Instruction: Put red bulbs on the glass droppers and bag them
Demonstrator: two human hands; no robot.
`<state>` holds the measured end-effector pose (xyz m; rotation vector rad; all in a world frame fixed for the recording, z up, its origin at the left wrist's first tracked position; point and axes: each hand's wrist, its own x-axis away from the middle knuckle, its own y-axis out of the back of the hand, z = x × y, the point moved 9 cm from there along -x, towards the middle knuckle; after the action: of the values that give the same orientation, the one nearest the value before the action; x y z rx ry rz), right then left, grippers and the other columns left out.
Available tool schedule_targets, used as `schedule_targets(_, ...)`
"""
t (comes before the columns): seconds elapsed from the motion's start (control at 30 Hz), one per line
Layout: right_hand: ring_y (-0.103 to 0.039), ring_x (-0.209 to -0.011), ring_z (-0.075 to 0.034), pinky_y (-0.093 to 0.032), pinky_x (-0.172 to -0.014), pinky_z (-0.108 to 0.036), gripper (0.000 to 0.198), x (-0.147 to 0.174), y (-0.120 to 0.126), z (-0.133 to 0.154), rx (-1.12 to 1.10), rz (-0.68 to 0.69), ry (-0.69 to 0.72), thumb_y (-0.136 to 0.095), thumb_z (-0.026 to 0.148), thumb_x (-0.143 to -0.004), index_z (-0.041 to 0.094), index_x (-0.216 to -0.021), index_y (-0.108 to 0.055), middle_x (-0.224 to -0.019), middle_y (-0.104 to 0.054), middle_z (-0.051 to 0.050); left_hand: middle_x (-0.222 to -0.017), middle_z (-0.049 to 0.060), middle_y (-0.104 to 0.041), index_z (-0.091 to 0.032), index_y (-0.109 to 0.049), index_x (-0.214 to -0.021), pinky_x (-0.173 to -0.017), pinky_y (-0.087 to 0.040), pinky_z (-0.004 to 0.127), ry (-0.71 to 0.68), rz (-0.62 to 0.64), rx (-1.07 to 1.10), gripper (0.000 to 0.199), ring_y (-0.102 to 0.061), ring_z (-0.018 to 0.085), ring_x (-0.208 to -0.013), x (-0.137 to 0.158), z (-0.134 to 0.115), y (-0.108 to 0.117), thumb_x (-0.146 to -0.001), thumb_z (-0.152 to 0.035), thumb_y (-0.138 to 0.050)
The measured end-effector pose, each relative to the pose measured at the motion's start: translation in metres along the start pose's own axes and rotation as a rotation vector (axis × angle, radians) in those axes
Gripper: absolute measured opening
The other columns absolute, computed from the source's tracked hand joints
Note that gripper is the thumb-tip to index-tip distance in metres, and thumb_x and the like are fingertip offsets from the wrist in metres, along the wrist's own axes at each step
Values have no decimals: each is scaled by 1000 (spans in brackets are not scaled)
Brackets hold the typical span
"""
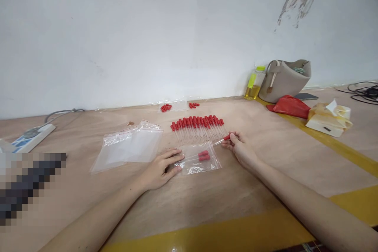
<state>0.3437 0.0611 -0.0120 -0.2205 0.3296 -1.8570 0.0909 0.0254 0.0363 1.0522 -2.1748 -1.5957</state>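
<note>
My left hand lies with its fingers apart, fingertips resting on the left end of a clear zip bag. Inside that bag are two droppers with red rubber bulbs. My right hand pinches another dropper by its red bulb; its clear tube points left, close to the bag's upper right corner. Just behind the bag, a row of several red-bulbed droppers lies side by side, tubes toward me.
Flat clear zip bags overlap on the left. Loose red bulbs lie near the wall. A power strip is at far left. To the right are a bottle, a grey handbag, a red pouch and a tissue pack.
</note>
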Motion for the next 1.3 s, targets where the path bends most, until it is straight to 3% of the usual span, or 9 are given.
schedule_targets(0.17,-55,-51,-10,-51,-52,-27,28,2,-6,0,86,86,-21,-57,43,-69,21,-79,-42,-66,-54,2,-129,6,-44,-25,-50,-120,-99,-33,41,20,1,-6,36,-38,23,-120,1,3,0,-86,-34,-44)
schedule_targets(0.33,-59,-59,-13,-52,-61,-31,23,4,-2,-4,69,63,-78,-59,36,-70,22,-77,-43,-69,-58,0,-128,5,-45,-25,-47,-122,-98,-34,42,4,-12,-24,38,-38,23,-120,0,0,2,-86,-34,-43)
schedule_targets(0.43,-58,-60,-12,-50,-61,-28,24,7,-11,-6,200,161,-81,-64,35,-66,20,-75,-47,-67,-60,-1,-127,6,-46,-24,-41,-127,-99,-34,42,19,-31,-23,43,-39,23,-119,0,0,4,-85,-36,-44)
schedule_targets(0.53,-51,-53,-9,-44,-52,-23,23,13,-25,2,489,296,60,-64,36,-64,17,-71,-54,-62,-58,1,-128,6,-45,-22,-37,-129,-99,-33,40,31,-25,-14,46,-39,22,-118,1,0,4,-85,-36,-44)
schedule_targets(0.67,-44,-50,-9,-37,-48,-22,17,22,-41,14,759,365,255,-61,32,-67,16,-71,-60,-60,-57,1,-129,6,-44,-23,-36,-129,-99,-33,41,31,-25,-19,46,-38,23,-119,1,1,3,-85,-36,-44)
schedule_targets(0.9,-57,-76,-15,-44,-71,-27,19,40,-67,17,779,564,336,-47,25,-77,19,-78,-65,-79,-65,-2,-127,6,-46,-23,-39,-127,-98,-34,41,17,-44,-28,44,-39,23,-118,1,0,4,-85,-36,-44)
schedule_targets(1.03,-57,-65,-14,-44,-60,-25,19,17,-50,15,816,437,224,-51,30,-72,15,-78,-62,-75,-65,-4,-126,6,-47,-23,-40,-125,-98,-34,40,2,-37,-24,42,-40,23,-118,1,-2,4,-85,-35,-44)
schedule_targets(1.2,-52,-57,-12,-40,-55,-23,14,-35,-50,43,1075,196,370,-52,25,-68,15,-73,-62,-64,-61,-1,-123,7,-49,-21,-49,-111,-97,-35,38,-15,-42,18,29,-40,22,-117,0,-5,6,-85,-32,-45)
schedule_targets(1.3,-54,-70,-15,-40,-65,-26,21,-66,-68,52,1242,109,444,-50,27,-72,16,-82,-65,-77,-61,-5,-122,7,-50,-20,-51,-100,-95,-37,37,-11,-44,56,19,-42,21,-115,1,-6,7,-84,-31,-45)
